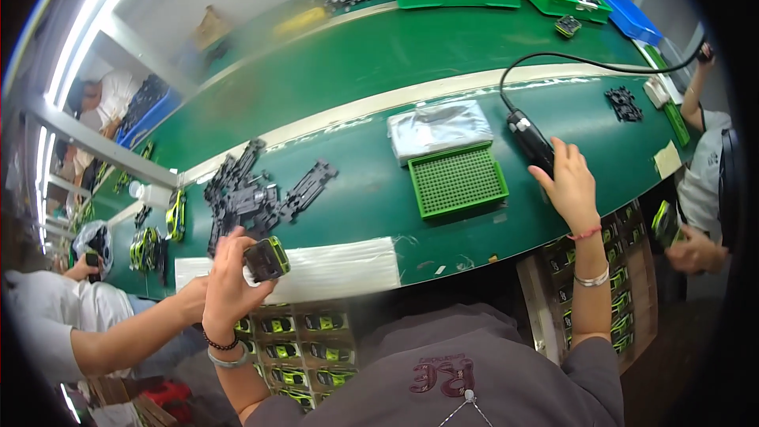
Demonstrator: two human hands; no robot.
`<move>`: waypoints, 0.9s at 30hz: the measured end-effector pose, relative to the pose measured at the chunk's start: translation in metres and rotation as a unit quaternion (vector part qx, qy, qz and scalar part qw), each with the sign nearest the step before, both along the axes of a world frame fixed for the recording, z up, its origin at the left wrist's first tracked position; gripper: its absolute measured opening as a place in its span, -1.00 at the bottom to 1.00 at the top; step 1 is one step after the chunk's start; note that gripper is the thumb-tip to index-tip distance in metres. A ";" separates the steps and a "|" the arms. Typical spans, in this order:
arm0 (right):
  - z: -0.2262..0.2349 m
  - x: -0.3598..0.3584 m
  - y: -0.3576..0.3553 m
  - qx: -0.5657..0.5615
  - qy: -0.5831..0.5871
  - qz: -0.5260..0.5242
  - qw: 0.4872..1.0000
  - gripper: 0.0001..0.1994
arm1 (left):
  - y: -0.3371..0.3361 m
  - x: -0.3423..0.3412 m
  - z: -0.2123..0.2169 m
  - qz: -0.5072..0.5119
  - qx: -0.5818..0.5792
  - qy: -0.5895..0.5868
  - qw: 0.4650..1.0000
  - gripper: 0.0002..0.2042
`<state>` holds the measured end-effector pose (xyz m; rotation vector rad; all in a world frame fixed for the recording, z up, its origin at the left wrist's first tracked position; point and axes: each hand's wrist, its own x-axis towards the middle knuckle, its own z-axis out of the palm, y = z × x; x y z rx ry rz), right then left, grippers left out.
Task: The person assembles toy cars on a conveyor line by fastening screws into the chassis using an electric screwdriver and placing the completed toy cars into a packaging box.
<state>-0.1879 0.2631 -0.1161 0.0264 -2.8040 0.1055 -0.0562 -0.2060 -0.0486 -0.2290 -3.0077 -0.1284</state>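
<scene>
Holding a small toy car body [266, 258], black with lime-green trim, the left hand [229, 281] is pinching it between thumb and curled fingers above the near edge of the green table [356, 190], just over a white foam sheet [332, 269]. The right hand [571, 183] is reaching out with fingers spread and partly open, its fingertips touching the black electric screwdriver [528, 140] that is lying on the table beside a green perforated tray [458, 180]; it is not yet closing around the tool.

The grip on the car body is looking light and the piece is hanging past the table edge, so it could be slipping down toward the boxes of finished cars [296, 348] below. The screwdriver's cable [553, 59] is looping across the table, and a quick pull could be dragging it over the tray or the plastic bag [439, 128]. A neighbour's arm [134, 336] is working close to the left hand, so a bump seems possible. The heap of black chassis parts [253, 194] is lying just beyond.
</scene>
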 end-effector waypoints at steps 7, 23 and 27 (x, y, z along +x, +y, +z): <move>-0.002 -0.031 0.007 -0.101 -0.098 0.039 0.989 -0.46 | 0.085 -0.095 0.019 -0.181 0.200 0.025 0.962 -0.48; 0.001 -0.036 0.001 -0.149 -0.119 0.110 0.975 -0.37 | 0.178 -0.227 -0.063 -0.222 0.209 0.024 0.952 -0.44; 0.004 -0.035 0.000 -0.175 -0.091 0.129 0.972 -0.38 | 0.173 -0.224 -0.072 -0.271 0.258 0.083 0.924 -0.41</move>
